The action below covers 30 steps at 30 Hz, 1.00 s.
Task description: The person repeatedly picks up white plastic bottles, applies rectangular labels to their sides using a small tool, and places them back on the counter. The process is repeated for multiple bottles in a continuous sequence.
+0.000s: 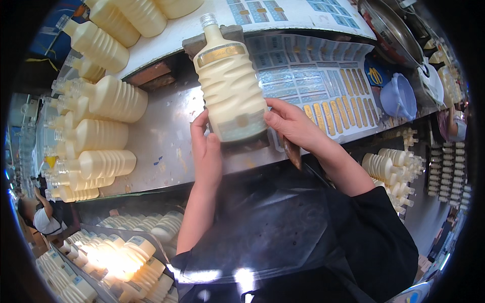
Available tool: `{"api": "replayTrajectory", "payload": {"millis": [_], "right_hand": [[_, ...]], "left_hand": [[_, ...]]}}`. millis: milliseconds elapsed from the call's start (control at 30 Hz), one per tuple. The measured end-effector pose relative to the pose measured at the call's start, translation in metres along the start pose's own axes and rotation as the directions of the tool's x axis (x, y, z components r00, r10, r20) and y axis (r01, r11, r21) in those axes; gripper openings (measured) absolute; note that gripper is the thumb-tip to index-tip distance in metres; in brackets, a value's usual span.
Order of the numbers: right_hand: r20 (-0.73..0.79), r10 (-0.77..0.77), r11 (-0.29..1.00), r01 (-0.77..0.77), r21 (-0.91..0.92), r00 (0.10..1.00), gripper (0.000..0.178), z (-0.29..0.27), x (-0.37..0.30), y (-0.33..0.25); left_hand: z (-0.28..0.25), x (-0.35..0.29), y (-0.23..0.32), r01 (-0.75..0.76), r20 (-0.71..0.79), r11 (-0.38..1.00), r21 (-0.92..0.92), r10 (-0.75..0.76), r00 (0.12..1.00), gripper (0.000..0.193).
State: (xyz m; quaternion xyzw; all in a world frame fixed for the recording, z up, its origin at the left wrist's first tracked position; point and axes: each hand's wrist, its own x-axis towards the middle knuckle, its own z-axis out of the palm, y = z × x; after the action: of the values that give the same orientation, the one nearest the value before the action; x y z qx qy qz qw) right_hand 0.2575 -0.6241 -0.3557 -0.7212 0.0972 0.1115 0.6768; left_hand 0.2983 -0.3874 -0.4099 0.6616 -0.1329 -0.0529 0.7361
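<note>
A cream-coloured bottle [227,86] with a wavy ridged body lies in front of me, its clear neck pointing away. It has a gold label on its shoulder and a pale blue label near its base. My left hand [204,146] is closed on the left side of the base, thumb against the bottle. On the right side, my right hand [295,123] grips the same end, thumb over the blue label. The bottle's upper part rests on a grey block [192,45]. Below my right palm juts a brown tapered handle [292,153]; whether my fingers hold it is hidden.
Sheets of gold and blue labels [323,91] lie to the right of the bottle. Several similar bottles [103,134] lie along the left of the metal table [166,131]. A lilac bucket [399,98] and a metal pan [394,30] stand at the right. Crates of bottles [126,252] are lower left.
</note>
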Motion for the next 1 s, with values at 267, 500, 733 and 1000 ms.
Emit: {"api": "replayTrajectory", "payload": {"millis": [267, 500, 733, 1000], "right_hand": [[-0.041, -0.116, 0.992, 0.118, 0.034, 0.992, 0.046, 0.009, 0.008, 0.018], [-0.043, -0.071, 0.997, 0.069, -0.047, 0.997, 0.046, 0.009, 0.004, 0.007], [-0.061, -0.087, 0.994, 0.083, -0.067, 0.994, 0.047, 0.01, 0.003, 0.007], [0.028, -0.003, 0.993, 0.006, -0.114, 1.0, 0.054, 0.003, 0.002, 0.002]], "left_hand": [[0.021, 0.0, 0.018, 0.119, -0.072, 0.991, -0.064, -0.124, 0.99, 0.052], [0.018, 0.001, 0.014, 0.131, -0.079, 0.988, -0.087, -0.138, 0.987, 0.052], [0.017, 0.0, 0.011, 0.134, -0.082, 0.986, -0.099, -0.142, 0.986, 0.053], [0.016, 0.001, 0.013, 0.141, -0.081, 0.987, -0.074, -0.146, 0.986, 0.054]]}}
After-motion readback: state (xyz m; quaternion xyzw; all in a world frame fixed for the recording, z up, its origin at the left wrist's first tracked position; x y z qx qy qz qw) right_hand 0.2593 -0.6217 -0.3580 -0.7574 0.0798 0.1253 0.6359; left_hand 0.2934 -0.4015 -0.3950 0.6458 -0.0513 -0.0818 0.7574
